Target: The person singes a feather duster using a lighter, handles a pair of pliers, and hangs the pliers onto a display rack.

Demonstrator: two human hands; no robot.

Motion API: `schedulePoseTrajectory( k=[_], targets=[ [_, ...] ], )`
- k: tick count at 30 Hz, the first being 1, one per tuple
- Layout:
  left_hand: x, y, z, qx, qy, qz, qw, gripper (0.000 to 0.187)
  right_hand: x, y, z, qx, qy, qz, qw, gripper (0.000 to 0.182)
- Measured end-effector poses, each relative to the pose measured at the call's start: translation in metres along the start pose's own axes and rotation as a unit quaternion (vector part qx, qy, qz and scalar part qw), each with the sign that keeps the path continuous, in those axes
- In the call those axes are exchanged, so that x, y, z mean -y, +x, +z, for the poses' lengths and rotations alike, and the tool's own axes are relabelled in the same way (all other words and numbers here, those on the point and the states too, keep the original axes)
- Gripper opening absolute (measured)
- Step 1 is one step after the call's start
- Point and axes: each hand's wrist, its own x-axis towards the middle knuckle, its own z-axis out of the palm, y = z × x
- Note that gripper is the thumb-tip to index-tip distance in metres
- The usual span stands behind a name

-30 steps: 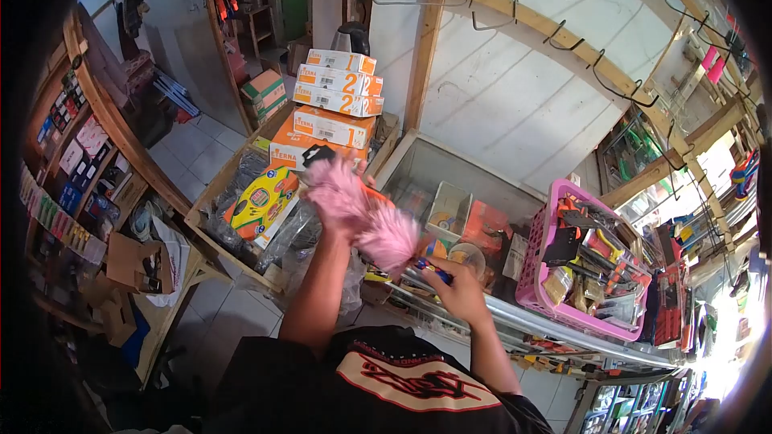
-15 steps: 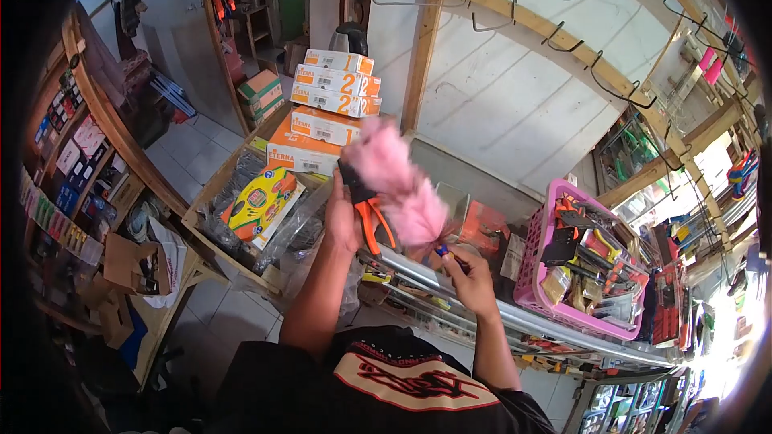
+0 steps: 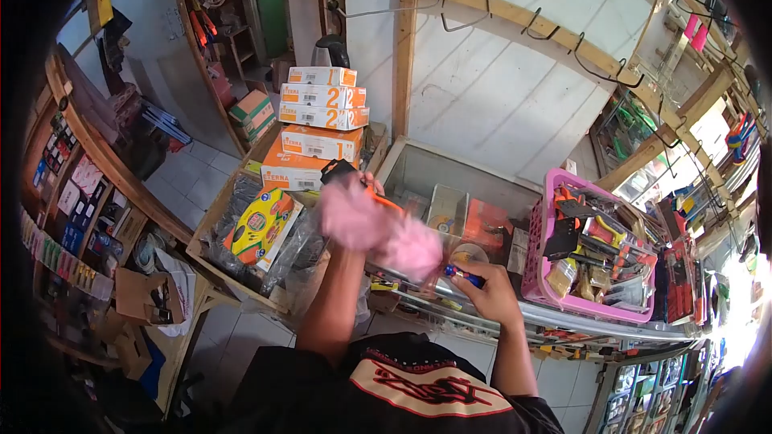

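Note:
My right hand (image 3: 492, 293) is closed around the blue handle (image 3: 466, 275) of a pink fluffy duster (image 3: 394, 233). The duster's head is blurred and lies across my left hand (image 3: 372, 182), covering most of it. That hand grips what look like orange-handled pliers (image 3: 388, 202) with a black top part (image 3: 338, 169). Both hands are above the glass display case, in front of the stacked boxes.
Orange and white boxes (image 3: 322, 143) are stacked in a wooden tray, beside a yellow and red pack (image 3: 261, 227). To the right, a pink basket (image 3: 539, 265) full of tools stands on the glass case (image 3: 498, 165). Metal hooks (image 3: 599, 72) stick out from a wooden rail.
The duster's head has swung left and down, now lying in front of the left hand and the pliers. The right hand has shifted slightly right and down. The camera view has turned a little.

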Motion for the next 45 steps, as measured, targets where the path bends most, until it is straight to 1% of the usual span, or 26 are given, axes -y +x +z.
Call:
schedulePoseTrajectory(
  k=[3, 4, 6, 8, 10, 13, 14, 15, 16, 19, 21, 22, 23, 24, 26, 29, 31, 32, 35, 37, 38, 39, 40, 41, 44, 45],
  targets=[
    [0.020, -0.007, 0.066, -0.181, 0.083, 0.010, 0.980, 0.050, 0.003, 0.001, 0.016, -0.054, 0.004, 0.037, 0.998, 0.031],
    [0.026, -0.012, 0.056, -0.133, 0.124, 0.000, 0.983, 0.053, 0.006, 0.005, 0.021, -0.066, -0.017, 0.044, 0.997, 0.031],
    [0.043, -0.017, 0.028, -0.132, 0.137, -0.011, 0.982, 0.057, 0.019, 0.012, 0.039, -0.077, -0.088, 0.087, 0.989, 0.033],
    [0.064, -0.018, 0.003, -0.223, 0.085, -0.011, 0.971, 0.058, 0.019, 0.015, 0.061, -0.088, -0.083, 0.074, 0.990, 0.034],
    [0.064, -0.018, -0.036, -0.150, -0.212, -0.034, 0.965, 0.056, 0.023, 0.021, 0.057, -0.065, -0.040, 0.086, 0.993, 0.032],
    [0.044, -0.008, -0.063, -0.051, -0.389, -0.028, 0.919, 0.050, 0.011, 0.018, 0.028, -0.025, -0.061, 0.090, 0.994, 0.032],
    [0.027, -0.008, -0.058, -0.053, -0.206, -0.036, 0.976, 0.050, -0.010, 0.014, 0.027, -0.051, -0.051, 0.052, 0.996, 0.030],
    [0.018, -0.007, -0.029, -0.051, -0.015, -0.043, 0.998, 0.049, -0.008, 0.010, 0.028, -0.062, -0.052, 0.033, 0.996, 0.033],
    [0.021, -0.009, 0.000, -0.119, -0.001, -0.033, 0.992, 0.049, -0.004, 0.008, 0.028, -0.072, -0.055, 0.014, 0.996, 0.036],
    [0.027, -0.003, -0.010, -0.168, 0.019, 0.002, 0.986, 0.052, 0.016, 0.000, 0.028, -0.039, -0.052, 0.024, 0.998, 0.038],
    [0.023, 0.004, -0.006, -0.032, -0.069, -0.112, 0.991, 0.059, 0.024, 0.004, 0.028, -0.043, -0.044, -0.020, 0.998, 0.037],
    [0.023, 0.007, 0.001, 0.037, -0.117, -0.175, 0.977, 0.060, 0.022, 0.006, 0.029, -0.063, -0.074, 0.035, 0.995, 0.037],
    [0.031, -0.001, 0.008, -0.099, 0.053, -0.069, 0.991, 0.062, 0.019, 0.007, 0.030, -0.073, -0.069, 0.042, 0.994, 0.037],
    [0.044, -0.006, 0.046, -0.259, 0.246, -0.016, 0.934, 0.066, 0.015, 0.009, 0.031, -0.084, -0.065, 0.049, 0.993, 0.038],
    [0.047, -0.016, 0.022, -0.023, 0.248, -0.030, 0.968, 0.069, 0.004, 0.015, 0.028, -0.084, -0.059, 0.050, 0.993, 0.038],
    [0.046, -0.027, 0.010, -0.060, 0.290, -0.111, 0.949, 0.076, -0.005, 0.018, 0.024, -0.082, -0.046, 0.061, 0.994, 0.035],
    [0.059, -0.016, 0.069, -0.253, 0.271, -0.167, 0.914, 0.077, -0.004, 0.026, 0.023, -0.123, -0.043, 0.088, 0.988, 0.030],
    [0.057, -0.017, 0.032, -0.208, 0.233, -0.196, 0.930, 0.075, -0.004, 0.025, 0.022, -0.102, -0.043, 0.077, 0.991, 0.030],
    [0.053, -0.037, 0.003, -0.100, 0.113, -0.230, 0.961, 0.070, -0.004, 0.022, 0.015, -0.039, -0.049, 0.042, 0.997, 0.031],
    [0.064, -0.016, 0.079, -0.227, 0.174, -0.198, 0.938, 0.059, -0.015, 0.024, 0.018, -0.130, -0.029, 0.062, 0.989, 0.031],
    [0.051, -0.020, 0.048, -0.107, 0.134, -0.234, 0.957, 0.055, -0.007, 0.024, 0.017, -0.162, -0.016, 0.088, 0.983, 0.031],
    [0.044, -0.015, 0.049, 0.014, 0.093, -0.266, 0.959, 0.051, 0.001, 0.024, 0.014, -0.193, -0.002, 0.113, 0.975, 0.031],
    [0.047, -0.014, 0.050, -0.060, 0.088, -0.252, 0.962, 0.050, 0.006, 0.020, 0.010, -0.156, -0.006, 0.139, 0.978, 0.032],
    [0.052, -0.011, 0.050, -0.134, 0.082, -0.238, 0.958, 0.051, 0.002, 0.016, 0.009, -0.121, 0.027, 0.116, 0.985, 0.033],
    [0.048, -0.014, 0.006, -0.035, 0.214, -0.174, 0.960, 0.048, -0.017, 0.003, 0.009, -0.038, 0.094, 0.078, 0.992, 0.034],
    [0.049, -0.010, 0.024, -0.057, 0.148, -0.201, 0.967, 0.045, -0.025, 0.002, 0.013, -0.083, 0.072, 0.073, 0.991, 0.033]
  ],
)
